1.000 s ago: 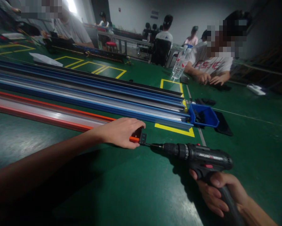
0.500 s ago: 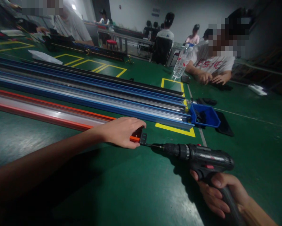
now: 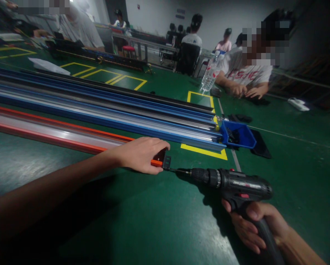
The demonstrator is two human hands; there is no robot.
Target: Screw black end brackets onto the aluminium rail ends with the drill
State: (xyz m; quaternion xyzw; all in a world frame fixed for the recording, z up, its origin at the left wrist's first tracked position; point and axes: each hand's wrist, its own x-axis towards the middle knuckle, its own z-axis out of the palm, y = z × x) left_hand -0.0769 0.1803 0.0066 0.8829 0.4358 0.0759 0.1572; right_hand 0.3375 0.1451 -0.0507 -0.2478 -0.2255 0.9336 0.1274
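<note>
My left hand (image 3: 142, 154) is closed over the near end of a long orange metal profile (image 3: 71, 135), fingers over the far side and thumb on the near side. A black slotted end piece (image 3: 167, 162) sits at that end, just past my fingertips. My right hand (image 3: 253, 224) grips the handle of a black cordless drill (image 3: 242, 184), index finger by the trigger. The drill lies level, its long bit (image 3: 181, 171) pointing left and its tip meeting the lower part of the end piece. Whether the tip sits in a screw is too small to tell.
Several blue and black profiles (image 3: 153, 127) lie side by side behind the orange one. Off their right ends stands a blue bin (image 3: 240, 136) with black parts, beside a dark flat object (image 3: 261, 145). Clear bottles (image 3: 210, 73) and a seated person (image 3: 247, 70) are across the green table.
The view has shifted slightly. Both hands, the drill and the orange profile keep nearly the same places relative to each other.
</note>
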